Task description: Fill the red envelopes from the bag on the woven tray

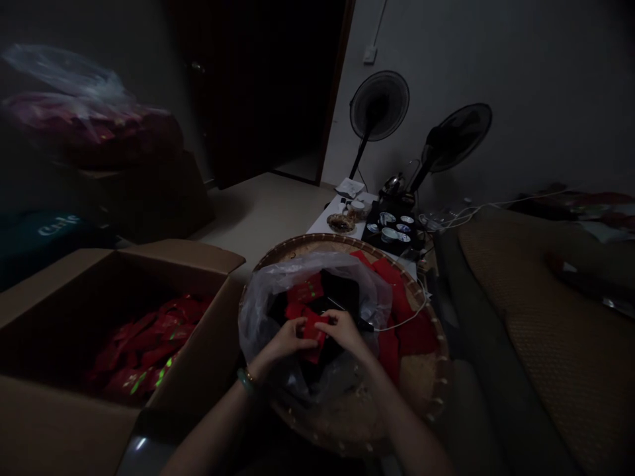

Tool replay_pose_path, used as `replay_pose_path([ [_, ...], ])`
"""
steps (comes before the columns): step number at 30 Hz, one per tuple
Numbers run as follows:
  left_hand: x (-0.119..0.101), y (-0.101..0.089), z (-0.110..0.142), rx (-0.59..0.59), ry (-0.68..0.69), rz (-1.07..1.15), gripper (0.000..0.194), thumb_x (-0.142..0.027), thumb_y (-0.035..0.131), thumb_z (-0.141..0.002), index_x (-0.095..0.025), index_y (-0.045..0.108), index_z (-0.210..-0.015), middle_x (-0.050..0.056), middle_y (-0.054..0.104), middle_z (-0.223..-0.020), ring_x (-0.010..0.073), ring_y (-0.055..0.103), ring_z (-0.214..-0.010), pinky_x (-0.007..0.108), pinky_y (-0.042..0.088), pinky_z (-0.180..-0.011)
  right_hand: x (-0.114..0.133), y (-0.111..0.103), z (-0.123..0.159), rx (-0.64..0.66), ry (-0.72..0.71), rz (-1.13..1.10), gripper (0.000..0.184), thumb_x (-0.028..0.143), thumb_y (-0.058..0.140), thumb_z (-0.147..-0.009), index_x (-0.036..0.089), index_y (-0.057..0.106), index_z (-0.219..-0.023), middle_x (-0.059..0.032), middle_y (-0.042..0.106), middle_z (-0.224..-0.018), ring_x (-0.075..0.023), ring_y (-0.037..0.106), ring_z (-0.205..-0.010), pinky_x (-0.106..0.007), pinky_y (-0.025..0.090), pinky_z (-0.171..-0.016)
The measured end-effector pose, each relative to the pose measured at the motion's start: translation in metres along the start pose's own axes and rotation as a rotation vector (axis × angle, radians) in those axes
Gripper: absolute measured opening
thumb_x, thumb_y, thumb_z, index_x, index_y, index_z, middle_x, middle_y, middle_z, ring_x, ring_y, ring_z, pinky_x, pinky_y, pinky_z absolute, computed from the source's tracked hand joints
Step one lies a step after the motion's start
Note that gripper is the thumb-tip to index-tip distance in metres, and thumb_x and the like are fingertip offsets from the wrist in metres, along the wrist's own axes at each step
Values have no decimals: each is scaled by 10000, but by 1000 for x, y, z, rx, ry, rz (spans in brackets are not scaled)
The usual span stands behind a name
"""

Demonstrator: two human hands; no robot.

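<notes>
Both my hands are closed on a small red packet [314,325] above a plastic-lined round woven tray. My left hand [292,337] grips its left side between thumb and fingers. On its upper right edge, my right hand [342,329] pinches with the fingertips. Behind them, more red pieces [305,291] with greenish-gold print lie on something black inside the clear plastic bag [262,297]. Flat red pieces [397,297] are spread along the right of the woven tray [421,377]. A white cord [404,324] runs across them to a dark object by my right hand.
An open cardboard box [193,254] of red packets [153,337] stands at left. Behind it, a plastic bag [89,119] sits on another box. Ahead are a low table with cups [389,233] and two fans [380,106]. A woven-covered seat [540,297] is at right.
</notes>
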State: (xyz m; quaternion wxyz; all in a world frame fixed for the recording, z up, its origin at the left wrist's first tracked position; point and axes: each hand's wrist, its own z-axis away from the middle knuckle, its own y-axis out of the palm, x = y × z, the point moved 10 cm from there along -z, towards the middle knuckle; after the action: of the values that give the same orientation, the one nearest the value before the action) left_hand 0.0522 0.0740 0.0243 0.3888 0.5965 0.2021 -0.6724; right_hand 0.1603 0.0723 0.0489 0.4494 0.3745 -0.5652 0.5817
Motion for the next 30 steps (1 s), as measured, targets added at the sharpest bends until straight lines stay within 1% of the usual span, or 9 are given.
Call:
replay_pose_path([
  [2, -1, 1, 1, 7, 41, -107, 387, -222, 756, -536, -100, 632, -882, 21, 673, -760, 136, 588, -655, 244, 469, -645, 21, -3, 5, -15, -96, 13, 186, 282, 669, -651, 176, 643, -801, -9, 639, -722, -141, 576, -648, -238, 452, -564],
  [5, -10, -5, 3, -69, 151, -281, 348, -187, 714, -588, -114, 644, -921, 40, 686, -836, 158, 600, -716, 259, 474, -688, 64, -13, 21, -33, -292, 125, 132, 287, 571, -771, 200, 646, -836, -42, 631, -876, -164, 576, -826, -290, 471, -705],
  [7, -19, -7, 7, -89, 228, -362, 364, -187, 680, -637, -130, 631, -994, 56, 685, -902, 172, 611, -772, 268, 475, -725, 91, -15, 35, -20, -426, 291, 126, 287, 560, -793, 224, 668, -790, -50, 613, -957, -185, 532, -950, -354, 429, -846],
  [9, -28, -5, 11, -75, 287, -435, 351, -191, 642, -682, -149, 623, -1029, 61, 682, -945, 180, 617, -818, 272, 472, -756, 105, -10, 46, 46, -490, 447, 136, 283, 556, -802, 251, 681, -842, -52, 582, -1062, -211, 446, -1089, -389, 380, -926],
  [11, -36, -4, 16, -70, 337, -524, 353, -179, 619, -701, -179, 614, -1054, 50, 676, -987, 178, 616, -855, 270, 464, -785, 107, -3, 51, 94, -484, 567, 175, 267, 515, -830, 264, 680, -888, -46, 568, -1107, -220, 382, -1160, -394, 360, -953],
  [14, -42, -2, 20, -90, 365, -677, 388, -140, 598, -704, -201, 596, -1088, 36, 682, -966, 159, 625, -808, 243, 466, -754, 101, 3, 50, 90, -400, 725, 209, 238, 476, -849, 252, 682, -883, -47, 588, -1099, -231, 367, -1179, -393, 355, -949],
  [20, -37, 7, 20, -89, 345, -913, 464, -53, 544, -688, -192, 568, -1130, 44, 697, -894, 149, 637, -708, 209, 460, -660, 83, 22, 42, 200, -198, 999, 138, 210, 574, -755, 218, 682, -841, -67, 647, -944, -239, 488, -1017, -356, 388, -822],
  [25, -33, 4, 23, -95, 334, -879, 422, -163, 589, -721, -182, 547, -1141, 35, 692, -818, 139, 621, -654, 200, 451, -629, 88, 17, 40, 152, -220, 951, 155, 237, 535, -797, 234, 681, -849, -44, 657, -882, -204, 511, -960, -307, 378, -794],
  [30, -29, -2, 23, -127, 307, -848, 438, -189, 611, -707, -192, 545, -1140, 27, 684, -814, 141, 605, -665, 210, 448, -642, 93, 6, 41, 118, -246, 891, 168, 298, 533, -822, 236, 685, -855, -42, 657, -849, -187, 534, -902, -285, 389, -775],
])
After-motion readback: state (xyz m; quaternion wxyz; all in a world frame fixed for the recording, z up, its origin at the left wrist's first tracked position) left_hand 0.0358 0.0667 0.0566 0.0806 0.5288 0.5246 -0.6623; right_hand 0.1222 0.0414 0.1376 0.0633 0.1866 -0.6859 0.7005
